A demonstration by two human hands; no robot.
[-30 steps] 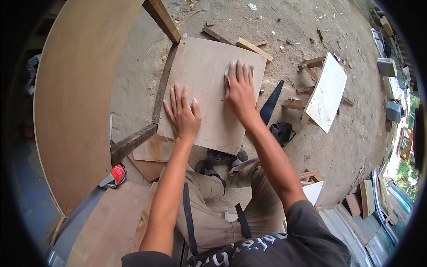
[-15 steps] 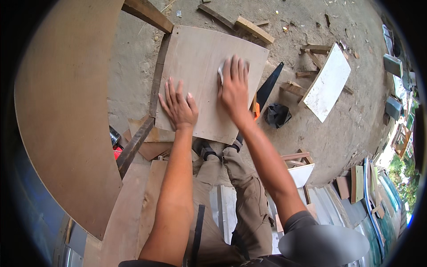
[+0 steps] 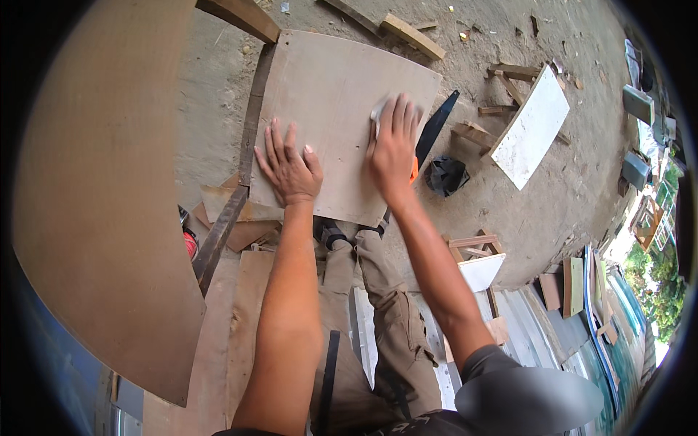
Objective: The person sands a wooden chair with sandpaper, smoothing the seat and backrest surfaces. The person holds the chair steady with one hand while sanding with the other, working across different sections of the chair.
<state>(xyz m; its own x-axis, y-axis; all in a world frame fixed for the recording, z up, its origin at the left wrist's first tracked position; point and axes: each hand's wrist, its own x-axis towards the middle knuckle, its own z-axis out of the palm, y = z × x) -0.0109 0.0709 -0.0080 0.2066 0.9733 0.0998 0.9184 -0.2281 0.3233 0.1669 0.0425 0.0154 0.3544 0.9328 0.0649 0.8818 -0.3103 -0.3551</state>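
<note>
A square plywood panel [image 3: 334,123], light brown with small nail holes near its edges, lies flat in front of me on a dark wooden frame. My left hand [image 3: 289,166] presses palm-down on its left part, fingers spread, holding nothing. Over the panel's right side is my right hand [image 3: 395,149], its blurred fingers pressing a folded whitish sheet [image 3: 376,112] to the surface. Most of that sheet hides under the fingers, and its kind is unclear. A handsaw [image 3: 438,125] with a dark blade and orange handle sits just past the panel's right edge.
A large curved plywood sheet [image 3: 102,182] fills the left side, joined to dark wooden legs [image 3: 218,236]. Timber offcuts [image 3: 413,38] lie beyond the panel. To the right are a black plastic bag [image 3: 445,176] and a white-topped wooden piece [image 3: 531,127] on the dirt ground.
My right hand has slid slightly right and toward me across the panel with the whitish sheet. My left hand stays planted. The whole view has shifted a little.
</note>
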